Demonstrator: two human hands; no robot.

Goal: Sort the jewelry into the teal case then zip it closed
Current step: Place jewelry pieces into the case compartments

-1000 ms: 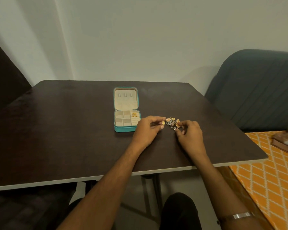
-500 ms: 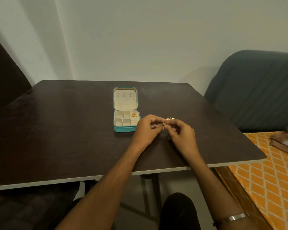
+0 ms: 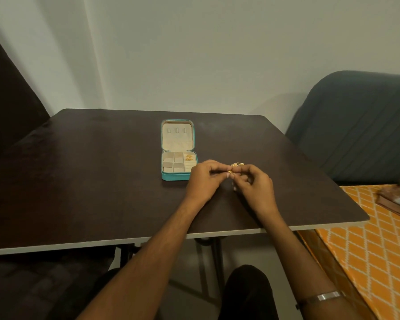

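Bare table (image 3: 90, 181) left of the open teal case (image 3: 174, 177); jewelry pile (image 3: 237, 164) beside its right.

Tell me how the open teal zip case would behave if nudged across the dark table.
The open teal zip case lies flat with its lid folded back, so it would likely slide rather than tip. It looks small and probably light, so a nudge may shift it easily. The gold pieces sit loose in one compartment and might jostle.

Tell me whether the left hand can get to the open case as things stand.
Probably yes. The left hand is right beside the case, whose lid lies open with nothing between them, but it pinches a small gold piece with the right hand.
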